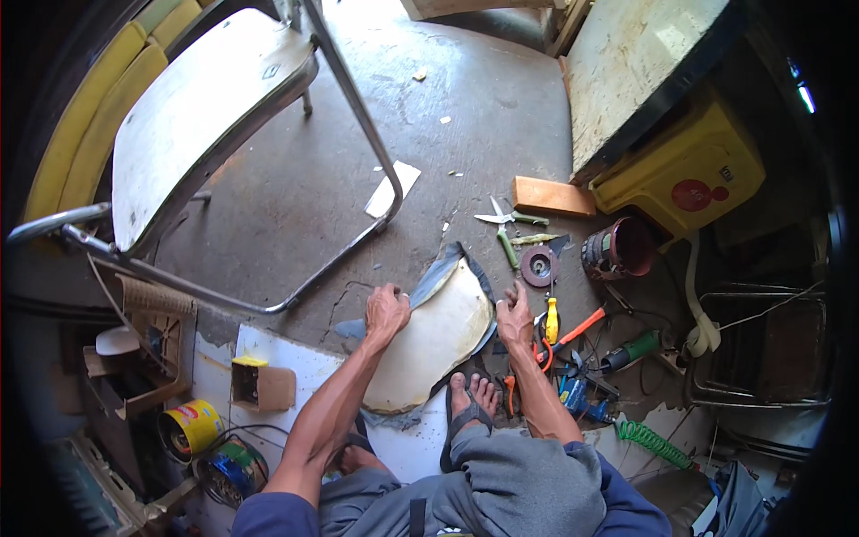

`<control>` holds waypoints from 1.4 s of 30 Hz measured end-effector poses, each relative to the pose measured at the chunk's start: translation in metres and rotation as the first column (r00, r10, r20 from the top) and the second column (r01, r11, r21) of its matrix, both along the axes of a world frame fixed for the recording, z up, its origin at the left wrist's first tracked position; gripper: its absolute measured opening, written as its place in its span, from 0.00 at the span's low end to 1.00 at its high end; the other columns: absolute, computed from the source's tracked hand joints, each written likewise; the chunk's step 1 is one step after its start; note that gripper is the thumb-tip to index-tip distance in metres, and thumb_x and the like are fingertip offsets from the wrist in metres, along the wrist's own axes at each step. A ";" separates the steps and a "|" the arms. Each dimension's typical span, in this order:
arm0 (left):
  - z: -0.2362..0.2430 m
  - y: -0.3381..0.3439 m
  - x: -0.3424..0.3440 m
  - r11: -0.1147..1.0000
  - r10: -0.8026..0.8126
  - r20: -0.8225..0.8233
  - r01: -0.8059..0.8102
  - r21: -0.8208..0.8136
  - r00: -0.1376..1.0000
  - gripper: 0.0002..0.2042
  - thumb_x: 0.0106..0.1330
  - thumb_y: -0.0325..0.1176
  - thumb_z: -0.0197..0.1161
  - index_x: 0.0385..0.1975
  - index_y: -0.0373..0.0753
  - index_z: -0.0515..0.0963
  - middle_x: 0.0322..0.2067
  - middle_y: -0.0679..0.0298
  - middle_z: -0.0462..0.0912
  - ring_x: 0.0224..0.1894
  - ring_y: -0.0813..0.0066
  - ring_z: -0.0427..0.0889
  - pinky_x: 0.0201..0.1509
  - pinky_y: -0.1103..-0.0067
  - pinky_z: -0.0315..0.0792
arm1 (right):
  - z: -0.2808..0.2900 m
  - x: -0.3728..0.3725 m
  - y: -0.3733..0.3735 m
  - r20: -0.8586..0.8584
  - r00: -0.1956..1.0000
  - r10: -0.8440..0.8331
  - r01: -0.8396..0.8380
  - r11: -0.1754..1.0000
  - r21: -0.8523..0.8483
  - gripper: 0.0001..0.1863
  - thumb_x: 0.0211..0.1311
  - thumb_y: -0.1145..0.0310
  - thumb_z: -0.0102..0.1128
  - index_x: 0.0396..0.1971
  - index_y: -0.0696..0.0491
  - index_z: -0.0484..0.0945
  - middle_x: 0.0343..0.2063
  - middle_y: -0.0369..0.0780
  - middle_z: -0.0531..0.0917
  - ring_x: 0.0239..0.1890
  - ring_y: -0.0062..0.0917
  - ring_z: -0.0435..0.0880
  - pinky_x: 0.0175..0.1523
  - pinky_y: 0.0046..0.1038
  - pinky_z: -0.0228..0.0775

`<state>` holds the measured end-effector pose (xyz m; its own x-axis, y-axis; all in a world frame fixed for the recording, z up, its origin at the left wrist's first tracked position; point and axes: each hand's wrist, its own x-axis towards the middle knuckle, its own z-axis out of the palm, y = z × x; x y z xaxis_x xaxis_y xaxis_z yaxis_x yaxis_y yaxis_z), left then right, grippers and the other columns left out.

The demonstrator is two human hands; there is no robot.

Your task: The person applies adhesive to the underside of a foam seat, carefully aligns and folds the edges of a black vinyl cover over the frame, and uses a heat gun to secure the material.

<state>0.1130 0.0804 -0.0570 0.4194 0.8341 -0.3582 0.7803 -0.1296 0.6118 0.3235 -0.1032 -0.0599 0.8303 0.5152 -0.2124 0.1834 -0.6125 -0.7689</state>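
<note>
A cream, rounded seat pad (429, 345) lies on the floor before my feet. Blue-grey fabric (440, 276) edges its far and right sides. My left hand (387, 311) is closed at the pad's far left edge, its fingers curled on the fabric, which shows on both sides of it. Just off the pad's right edge is my right hand (514, 316), its fingers bent together; whatever they may hold is hidden. Beyond that hand lie green-handled shears (506, 224) and a round abrasive disc (539, 266).
A metal-framed chair (210, 116) stands at the far left. To the right are a yellow-handled screwdriver (551, 318), an orange-handled tool (582, 327), a paint-stained can (617, 249), a wood block (553, 196) and a yellow plastic container (689, 174). A small cardboard box (273, 387) sits at left.
</note>
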 end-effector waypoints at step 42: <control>0.057 -0.216 -0.314 0.949 0.310 -0.217 -0.316 0.009 0.926 0.20 0.75 0.46 0.58 0.49 0.33 0.67 0.47 0.44 0.72 0.47 0.37 0.79 0.48 0.51 0.76 | 0.009 -0.315 0.042 -0.623 0.030 0.782 -0.865 0.333 0.376 0.34 0.68 0.65 0.62 0.72 0.57 0.66 0.60 0.50 0.82 0.62 0.38 0.82 0.67 0.36 0.72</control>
